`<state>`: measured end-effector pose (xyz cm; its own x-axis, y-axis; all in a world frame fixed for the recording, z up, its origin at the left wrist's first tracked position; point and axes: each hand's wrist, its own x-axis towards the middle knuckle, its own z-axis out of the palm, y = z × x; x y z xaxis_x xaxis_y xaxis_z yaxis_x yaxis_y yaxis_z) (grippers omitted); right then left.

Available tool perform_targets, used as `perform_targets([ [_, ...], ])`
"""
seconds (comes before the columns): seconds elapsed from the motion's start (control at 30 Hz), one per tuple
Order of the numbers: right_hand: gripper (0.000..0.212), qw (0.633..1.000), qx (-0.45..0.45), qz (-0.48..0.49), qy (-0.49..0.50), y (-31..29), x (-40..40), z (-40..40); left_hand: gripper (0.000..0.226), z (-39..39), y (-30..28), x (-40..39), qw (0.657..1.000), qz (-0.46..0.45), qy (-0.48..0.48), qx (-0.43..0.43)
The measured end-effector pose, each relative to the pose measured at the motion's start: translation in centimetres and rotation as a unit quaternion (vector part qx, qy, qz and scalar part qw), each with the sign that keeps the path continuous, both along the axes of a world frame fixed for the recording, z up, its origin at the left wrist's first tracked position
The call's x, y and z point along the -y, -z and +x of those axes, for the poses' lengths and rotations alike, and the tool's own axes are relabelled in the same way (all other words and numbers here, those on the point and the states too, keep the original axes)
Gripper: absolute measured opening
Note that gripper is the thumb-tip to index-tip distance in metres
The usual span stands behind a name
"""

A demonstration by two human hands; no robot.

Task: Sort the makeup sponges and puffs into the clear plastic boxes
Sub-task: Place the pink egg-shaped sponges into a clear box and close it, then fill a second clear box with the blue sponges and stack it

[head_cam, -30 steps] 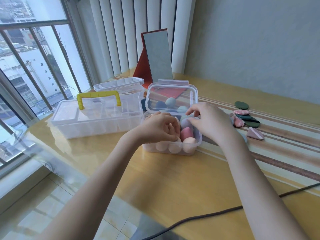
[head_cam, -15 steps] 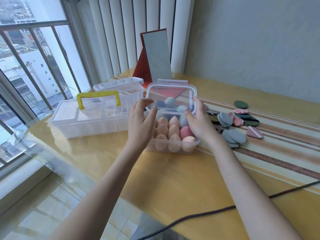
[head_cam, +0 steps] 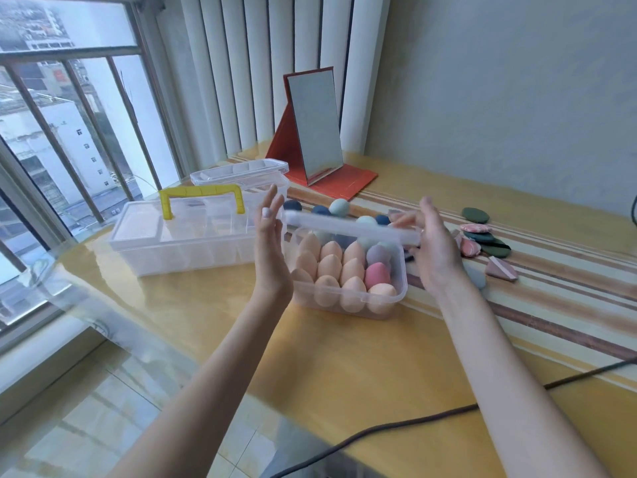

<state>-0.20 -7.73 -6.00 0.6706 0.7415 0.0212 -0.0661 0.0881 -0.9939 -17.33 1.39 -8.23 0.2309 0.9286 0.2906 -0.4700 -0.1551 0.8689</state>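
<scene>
Head view, largest first: the yellow table (head_cam: 344,367) fills the lower frame, with the big clear box with the yellow handle (head_cam: 193,236) at centre left, closed, and a second lidded clear box (head_cam: 241,172) stacked behind it. At centre sits the small clear box (head_cam: 348,281), packed with upright egg-shaped sponges (head_cam: 331,267), mostly peach, one pink, some grey-blue at the back.

I hold its lid (head_cam: 351,227) edge-on just above the box. My left hand (head_cam: 270,250) presses its left end with straight, flat fingers; my right hand (head_cam: 431,246) is at the right end, fingers loosely bent against it, though I cannot tell whether they curl round the edge.

I judge the step in hand is lidding the full sponge box. Next, I should level the lid over the rim and press it down; the tall sponge tips may resist it.

Loose blue and green sponges (head_cam: 339,205) lie beyond the lid. Flat puffs (head_cam: 482,236), dark green and pink, wait at the right, still unsorted. A red-backed mirror (head_cam: 313,129) stands at upper centre; a dark cable (head_cam: 448,412) crosses the lower right, clear of the work.
</scene>
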Motion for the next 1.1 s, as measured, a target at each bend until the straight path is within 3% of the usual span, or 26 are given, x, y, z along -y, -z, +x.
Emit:
perform_targets([
  [0.07, 0.05, 0.996, 0.073, -0.035, -0.045, 0.6, 0.3, -0.4, 0.058, -0.3, 0.0, 0.2, 1.0, 0.009, -0.001, -0.014],
  [0.13, 0.042, 0.993, 0.086, -0.051, -0.065, 0.9, 0.9, -0.9, 0.05, -0.6, 0.1, 0.7, 1.0, 0.013, 0.002, -0.018],
  [0.2, 0.034, 0.992, 0.096, -0.043, -0.065, 1.2, 1.2, -1.0, 0.047, -0.8, 0.1, 1.1, 1.0, 0.011, 0.018, -0.005],
  [0.3, 0.022, 0.978, 0.197, -0.044, -0.05, 1.3, 1.8, -1.3, 0.038, -1.1, 0.7, 1.0, 0.999, 0.027, 0.035, -0.021],
  [0.37, 0.017, 0.951, 0.303, -0.058, -0.011, 1.5, 2.1, -1.4, 0.039, -1.4, 1.6, 0.9, 0.992, 0.089, 0.013, -0.086],
  [0.47, 0.013, 0.901, 0.431, -0.048, 0.008, 1.3, 2.9, -1.7, 0.035, -2.1, 2.7, 0.9, 0.95, 0.223, -0.048, -0.214],
  [0.57, 0.034, 0.866, 0.473, -0.116, -0.116, 1.8, 2.9, -2.9, 0.034, -2.6, 3.4, 0.8, 0.911, 0.287, -0.041, -0.294],
  [0.63, 0.05, 0.811, 0.551, -0.157, -0.115, 2.7, 2.9, -3.7, 0.038, -2.9, 4.1, 0.8, 0.894, 0.306, -0.032, -0.324],
  [0.77, 0.086, 0.744, 0.63, -0.181, -0.129, 3.0, 3.3, -3.6, 0.047, -3.8, 4.2, 1.0, 0.871, 0.34, -0.006, -0.354],
  [0.87, 0.096, 0.695, 0.664, -0.219, -0.164, 2.7, 3.2, -3.0, 0.059, -4.7, 3.9, 0.0, 0.837, 0.379, 0.036, -0.393],
  [0.93, 0.098, 0.687, 0.674, -0.219, -0.161, 2.9, 3.1, -2.8, 0.067, -4.9, 4.0, -0.7, 0.819, 0.405, 0.04, -0.404],
  [1.1, 0.088, 0.703, 0.682, -0.166, -0.118, 4.0, 3.1, -3.1, 0.07, -4.6, 4.7, -0.7, 0.815, 0.423, 0.01, -0.396],
])
